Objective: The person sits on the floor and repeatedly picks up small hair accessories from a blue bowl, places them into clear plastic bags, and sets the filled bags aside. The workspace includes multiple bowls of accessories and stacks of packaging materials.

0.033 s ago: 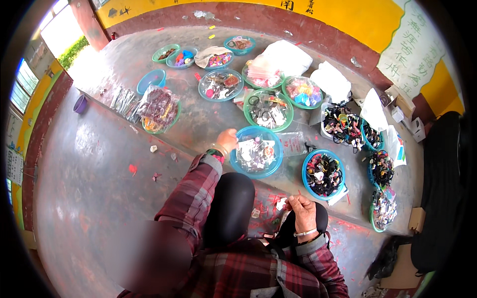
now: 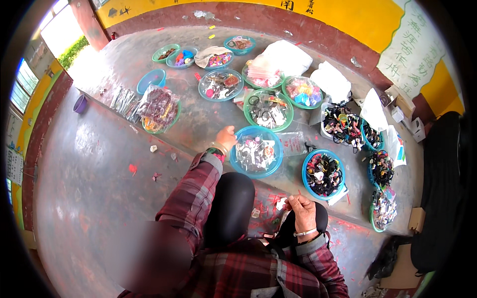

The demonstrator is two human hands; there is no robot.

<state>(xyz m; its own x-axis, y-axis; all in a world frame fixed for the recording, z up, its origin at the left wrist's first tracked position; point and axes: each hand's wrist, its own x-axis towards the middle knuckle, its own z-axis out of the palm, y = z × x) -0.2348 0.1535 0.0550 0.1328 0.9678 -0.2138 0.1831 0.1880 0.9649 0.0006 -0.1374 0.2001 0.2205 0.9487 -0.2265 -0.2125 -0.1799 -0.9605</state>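
My left hand (image 2: 226, 137) reaches out in a plaid sleeve to the left rim of a blue basin (image 2: 237, 166) filled with small mixed trinkets under clear plastic. Its fingers are curled, and whether they grip anything is hidden. My right hand (image 2: 301, 211), with a bracelet at the wrist, stays close to my right knee. It pinches a small white piece (image 2: 281, 203) between its fingertips. My dark-clad left knee (image 2: 231, 203) lies between the two hands.
Several basins of small colourful items stand on the raised concrete ledge: a green one (image 2: 248, 115), a blue one (image 2: 307, 185) at right, others farther back. A plastic-wrapped bowl (image 2: 159, 107) sits left. White bags (image 2: 285, 57) and cardboard boxes (image 2: 400, 107) line the wall.
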